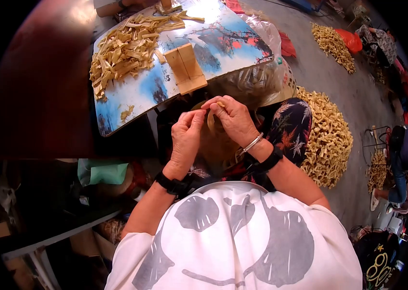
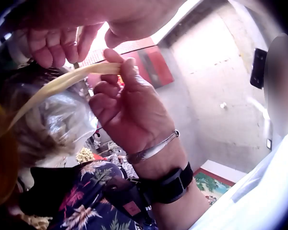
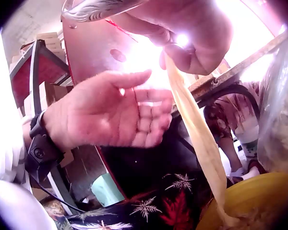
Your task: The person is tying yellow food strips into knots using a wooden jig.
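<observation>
A pale, flat strip [image 1: 211, 122] [image 2: 62, 84] [image 3: 197, 129] hangs from the right hand [image 1: 235, 121] [image 2: 137, 108] [image 3: 189, 28], which pinches its upper end between thumb and fingers. Beside it, the left hand [image 1: 187, 140] [image 3: 117, 110] has its palm turned up and its fingers extended, holding nothing visible. Its fingertips are close to the right hand's; whether they touch is unclear. The strip's lower end reaches a yellow container [image 3: 259, 191] in the right wrist view.
Beyond the hands, a painted table [image 1: 151, 89] bears a wooden block [image 1: 184, 67] with a slit and a heap of pale strips [image 1: 126, 48]. Knotted pieces [image 1: 327, 140] form a pile at right. A clear plastic bag [image 1: 257, 79] is beside the table.
</observation>
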Motion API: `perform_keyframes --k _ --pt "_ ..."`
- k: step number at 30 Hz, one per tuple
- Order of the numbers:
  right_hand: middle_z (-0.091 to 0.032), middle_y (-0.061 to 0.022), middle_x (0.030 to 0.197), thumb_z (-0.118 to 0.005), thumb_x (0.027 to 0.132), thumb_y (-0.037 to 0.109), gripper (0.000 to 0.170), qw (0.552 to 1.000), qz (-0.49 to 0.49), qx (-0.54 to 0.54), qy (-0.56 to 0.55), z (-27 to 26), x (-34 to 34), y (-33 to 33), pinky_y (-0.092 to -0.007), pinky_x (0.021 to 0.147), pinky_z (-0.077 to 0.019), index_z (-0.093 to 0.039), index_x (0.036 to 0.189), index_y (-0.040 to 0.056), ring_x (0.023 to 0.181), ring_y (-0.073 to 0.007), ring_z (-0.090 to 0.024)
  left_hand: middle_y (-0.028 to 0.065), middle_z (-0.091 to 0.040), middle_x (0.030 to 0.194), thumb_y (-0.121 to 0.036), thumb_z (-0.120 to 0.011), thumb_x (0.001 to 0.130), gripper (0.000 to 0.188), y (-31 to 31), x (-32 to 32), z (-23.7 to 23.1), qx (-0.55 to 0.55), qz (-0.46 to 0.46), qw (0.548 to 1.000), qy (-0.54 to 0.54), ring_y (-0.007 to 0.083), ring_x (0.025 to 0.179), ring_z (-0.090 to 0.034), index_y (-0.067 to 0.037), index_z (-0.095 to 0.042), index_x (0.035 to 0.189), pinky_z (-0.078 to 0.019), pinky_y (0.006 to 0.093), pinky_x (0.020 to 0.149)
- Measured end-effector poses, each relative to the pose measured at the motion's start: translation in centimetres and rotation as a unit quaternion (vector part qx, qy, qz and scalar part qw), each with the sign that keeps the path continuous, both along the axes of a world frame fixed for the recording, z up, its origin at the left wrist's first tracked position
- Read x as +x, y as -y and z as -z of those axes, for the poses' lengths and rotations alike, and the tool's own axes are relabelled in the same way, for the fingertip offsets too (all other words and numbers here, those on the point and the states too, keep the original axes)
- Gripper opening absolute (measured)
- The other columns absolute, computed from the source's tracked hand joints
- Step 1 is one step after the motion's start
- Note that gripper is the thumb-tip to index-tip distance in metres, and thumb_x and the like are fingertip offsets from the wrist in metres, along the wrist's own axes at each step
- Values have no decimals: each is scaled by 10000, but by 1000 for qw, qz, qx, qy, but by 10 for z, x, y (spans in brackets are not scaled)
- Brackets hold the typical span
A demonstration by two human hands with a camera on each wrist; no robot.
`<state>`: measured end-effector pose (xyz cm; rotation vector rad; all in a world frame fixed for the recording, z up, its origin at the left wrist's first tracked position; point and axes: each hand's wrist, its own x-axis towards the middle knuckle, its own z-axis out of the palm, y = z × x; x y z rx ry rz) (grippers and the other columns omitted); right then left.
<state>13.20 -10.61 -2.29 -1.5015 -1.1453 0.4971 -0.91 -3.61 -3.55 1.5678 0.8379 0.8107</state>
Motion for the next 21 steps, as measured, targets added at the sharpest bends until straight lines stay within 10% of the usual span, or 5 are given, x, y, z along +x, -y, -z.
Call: perform_keyframes --k 4,9,16,17,21 --pt "-564 -145 794 -651 886 192 155 995 -96 -19 28 -3 -17 27 -359 672 -479 -623 892 39 753 -319 -589 27 -674 868 -388 -569 984 324 2 -27 23 -533 132 835 30 139 813 -642 -81 -671 994 -506 249 751" --pt "-537 -137 874 -614 778 27 150 958 -180 54 215 -1 -54 62 -390 711 -511 -531 902 41 828 -336 -595 53 -688 899 -258 -643 940 259 19 -15 0 -591 112 798 14 149 798 -667 -14 -646 1029 -556 273 691" --pt "-608 -96 921 -627 769 48 161 953 11 -3 302 4 -26 81 -351 691 -553 -597 928 55 869 -271 -641 -2 -670 862 -53 -548 962 177 25 -5 22 -294 139 940 -106 75 766 -640 10 -664 1079 -521 229 649" --pt "-646 -118 920 -648 810 65 131 953 25 7 302 2 -21 82 -330 662 -552 -625 938 46 805 -270 -653 48 -685 840 -33 -568 931 165 25 -6 24 -88 165 962 -200 164 715 -660 11 -678 1046 -519 291 627" --pt "-690 -101 858 -637 914 109 126 965 18 -136 -224 18 -22 81 -260 642 -525 -649 995 13 686 -146 -653 149 -657 835 -16 -604 871 153 29 -3 20 263 142 932 -205 322 729 -645 -6 -690 997 -513 378 654"
